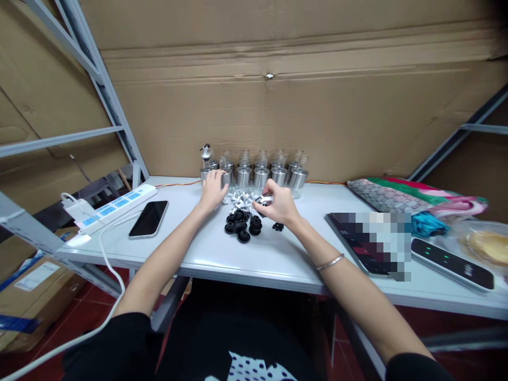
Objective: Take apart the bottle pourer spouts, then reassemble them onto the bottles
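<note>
My left hand [214,191] rests by the front left bottles, thumb and fingers apart; I cannot tell if it touches one. A glass bottle with a metal sleeve [226,179] stands right at its fingertips. My right hand [281,203] is closed in a pinch on a small black-and-white spout piece [263,200], partly hidden by the fingers. White plastic spout parts [241,201] lie heaped between the hands. Nearer to me is a pile of round black caps [241,226]. Several tiny black pieces [278,226] lie under my right wrist. One back left bottle carries a white-and-black spout [205,152].
Several more sleeved bottles [279,176] form rows along the cardboard wall [297,106]. At left are a phone [148,218] and a power strip [119,207] with a white cable. A tablet [357,243], a dark-topped device [452,263] and folded cloth [420,198] lie at right.
</note>
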`<state>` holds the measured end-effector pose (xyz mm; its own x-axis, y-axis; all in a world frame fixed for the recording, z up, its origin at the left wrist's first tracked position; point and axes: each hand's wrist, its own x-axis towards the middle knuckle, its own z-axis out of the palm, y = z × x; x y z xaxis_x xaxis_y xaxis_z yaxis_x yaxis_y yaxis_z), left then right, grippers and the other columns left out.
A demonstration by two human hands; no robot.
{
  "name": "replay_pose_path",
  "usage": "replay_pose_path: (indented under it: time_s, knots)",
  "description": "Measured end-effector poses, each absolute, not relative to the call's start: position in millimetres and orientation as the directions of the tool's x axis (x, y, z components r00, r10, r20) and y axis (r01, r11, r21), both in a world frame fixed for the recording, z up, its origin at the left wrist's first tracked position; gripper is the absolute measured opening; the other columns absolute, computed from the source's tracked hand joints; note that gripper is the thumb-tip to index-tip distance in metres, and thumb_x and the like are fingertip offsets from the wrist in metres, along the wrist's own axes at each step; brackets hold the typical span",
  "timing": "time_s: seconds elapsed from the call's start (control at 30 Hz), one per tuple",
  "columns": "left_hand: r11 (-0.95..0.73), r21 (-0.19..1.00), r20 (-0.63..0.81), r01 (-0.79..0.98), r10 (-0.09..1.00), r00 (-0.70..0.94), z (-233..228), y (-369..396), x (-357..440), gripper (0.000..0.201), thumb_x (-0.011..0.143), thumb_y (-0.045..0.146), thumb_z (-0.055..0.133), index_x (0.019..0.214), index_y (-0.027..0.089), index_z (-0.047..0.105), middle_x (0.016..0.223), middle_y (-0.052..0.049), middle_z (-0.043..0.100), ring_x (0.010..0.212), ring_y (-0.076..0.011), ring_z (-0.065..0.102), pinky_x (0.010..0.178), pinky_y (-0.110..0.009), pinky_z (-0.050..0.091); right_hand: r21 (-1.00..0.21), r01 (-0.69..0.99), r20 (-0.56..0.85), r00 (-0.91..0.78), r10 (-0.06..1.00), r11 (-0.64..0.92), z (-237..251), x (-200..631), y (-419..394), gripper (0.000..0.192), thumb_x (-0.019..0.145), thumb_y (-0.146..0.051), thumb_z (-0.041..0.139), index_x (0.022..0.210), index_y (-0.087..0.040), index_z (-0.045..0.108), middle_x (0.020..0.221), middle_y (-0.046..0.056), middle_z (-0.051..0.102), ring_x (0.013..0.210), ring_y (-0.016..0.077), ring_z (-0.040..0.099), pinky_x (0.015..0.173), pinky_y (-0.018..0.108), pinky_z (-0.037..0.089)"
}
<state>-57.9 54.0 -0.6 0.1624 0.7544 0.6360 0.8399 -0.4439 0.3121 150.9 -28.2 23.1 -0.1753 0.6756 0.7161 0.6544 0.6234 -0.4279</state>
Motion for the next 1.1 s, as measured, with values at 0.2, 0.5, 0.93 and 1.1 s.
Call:
replay_pose_path:
  time_s: [0.2, 0.5, 0.93, 1.1]
  knots:
    - [-0.489, 0.391, 0.716, 0.780, 0.694, 0.076, 6, 74, -55, 0.065, 0.079, 0.021, 0.057, 0.137, 0.013, 0.028, 0.126, -0.018, 0.045, 0.118, -0.0277, 0.044, 0.102, -0.043, 0.034, -0.465, 0.618, 0.709, -0.168, 0.684, 0.634, 23, 152, -27, 0.028, 0.061, -0.031, 0.061, 0.072, -0.023, 0.037, 0.057, -0.005, 0.049, 0.047, 0.0116, 0.046, 0.049, 0.024, 0.038]
    - [-0.679, 0.282, 0.724, 0.678, 0.614, 0.313, 13, 74, -51, 0.056, 0.083, 0.014, 0.052, 0.136, 0.021, 0.036, 0.121, -0.013, 0.046, 0.116, -0.0231, 0.044, 0.103, -0.039, 0.034, -0.548, 0.550, 0.693, -0.124, 0.711, 0.630, 26, 152, -28, 0.029, 0.064, -0.033, 0.062, 0.074, -0.023, 0.037, 0.057, -0.005, 0.046, 0.050, 0.0120, 0.047, 0.049, 0.024, 0.042]
    - [-0.849, 0.385, 0.825, 0.363, 0.493, 0.278, 69, -57, -8, 0.055, 0.084, 0.030, 0.052, 0.135, 0.026, 0.032, 0.106, -0.008, 0.052, 0.093, -0.0203, 0.052, 0.089, -0.039, 0.044, -0.627, 0.484, 0.728, 0.085, 0.681, 0.610, 31, 159, -26, 0.028, 0.064, -0.038, 0.062, 0.069, -0.022, 0.039, 0.055, -0.006, 0.042, 0.051, 0.0109, 0.039, 0.051, 0.025, 0.034]
    - [-0.881, 0.429, 0.778, 0.198, 0.472, 0.414, 35, -94, 3, 0.060, 0.080, 0.020, 0.053, 0.133, 0.029, 0.026, 0.094, -0.004, 0.049, 0.082, -0.0156, 0.052, 0.080, -0.033, 0.047, -0.638, 0.468, 0.727, 0.106, 0.678, 0.611, 32, 158, -27, 0.027, 0.064, -0.039, 0.061, 0.067, -0.022, 0.041, 0.054, -0.007, 0.038, 0.051, 0.0105, 0.035, 0.052, 0.025, 0.032]
